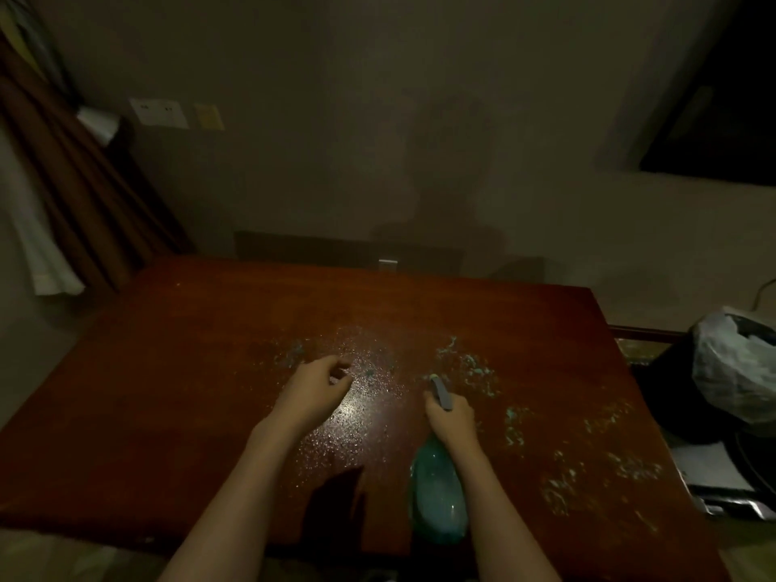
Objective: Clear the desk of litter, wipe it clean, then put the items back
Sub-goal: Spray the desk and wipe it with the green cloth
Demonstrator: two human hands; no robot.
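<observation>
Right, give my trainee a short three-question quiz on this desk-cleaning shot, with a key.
1. True or false: the right hand grips a spray bottle.
2. Multiple choice: what covers the desk in front of the hands? A) stacked books B) droplets and bluish foam streaks C) a folded towel
3. Short answer: what does the left hand hold?

Key: 1. True. 2. B; foam streaks lie mostly on the right side. 3. Nothing; its fingers are loosely curled above the wet surface.
</observation>
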